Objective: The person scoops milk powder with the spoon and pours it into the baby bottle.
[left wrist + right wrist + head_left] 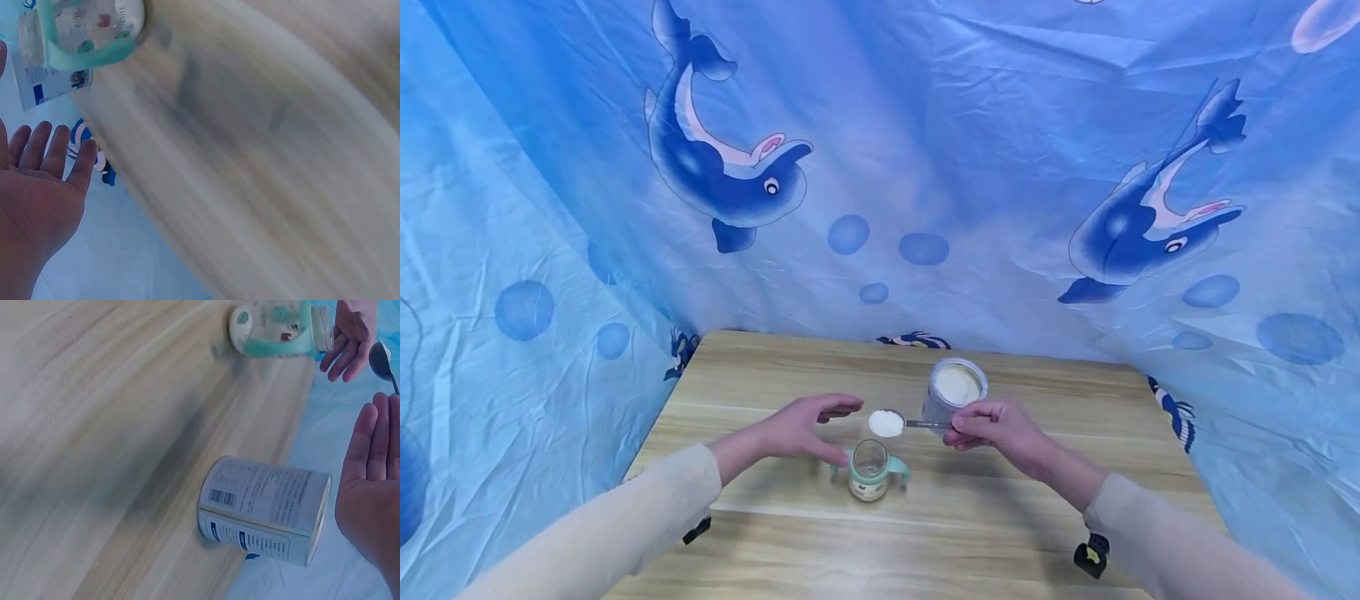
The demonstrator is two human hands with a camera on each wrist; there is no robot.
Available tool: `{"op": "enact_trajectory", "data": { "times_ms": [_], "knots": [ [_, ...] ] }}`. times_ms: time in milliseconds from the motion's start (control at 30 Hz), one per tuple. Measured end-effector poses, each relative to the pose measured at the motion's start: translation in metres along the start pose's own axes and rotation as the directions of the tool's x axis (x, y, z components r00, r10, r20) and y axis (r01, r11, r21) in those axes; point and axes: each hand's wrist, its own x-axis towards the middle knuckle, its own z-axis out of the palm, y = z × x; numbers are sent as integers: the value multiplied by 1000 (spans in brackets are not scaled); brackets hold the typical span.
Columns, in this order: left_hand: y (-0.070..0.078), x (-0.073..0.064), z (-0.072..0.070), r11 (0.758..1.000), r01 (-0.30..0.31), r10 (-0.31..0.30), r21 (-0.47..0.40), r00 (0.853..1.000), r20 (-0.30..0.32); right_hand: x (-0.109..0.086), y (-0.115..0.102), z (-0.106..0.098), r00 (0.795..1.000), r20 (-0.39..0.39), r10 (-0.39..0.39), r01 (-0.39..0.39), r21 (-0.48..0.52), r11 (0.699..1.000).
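Note:
Between thumb and fingers, my right hand (1000, 433) pinches the handle of a metal spoon (917, 423). White powder (886, 423) heaps its bowl, which hovers above and just behind a baby bottle (868, 479). The bottle is clear and uncapped, with mint-green side handles, and it stands upright. Beside it on the left, my left hand (801, 429) is spread with nothing in its grasp; whether the thumb touches the bottle rim cannot be told. Behind the right hand stands an open tin (936, 408) of pale powder, its printed label (262, 506) showing in the right wrist view.
Everything stands on a wood-grain table (760, 542). Blue sheeting (880, 150) printed with dolphins hangs behind the table and along both sides. The tin is behind and to the right of the bottle.

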Motion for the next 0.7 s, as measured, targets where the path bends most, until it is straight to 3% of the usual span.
{"op": "enact_trajectory", "data": {
  "times_ms": [400,700],
  "knots": [
    [-15,-3,28,998,35,-35,-55,999,5,-5,10,8,1000,3,15,-15,-38,999],
    [-22,-3,40,998,8,-11,-69,999,-32,-4,17,12,1000,10,9,-9,-16,1000]
  ]
}}
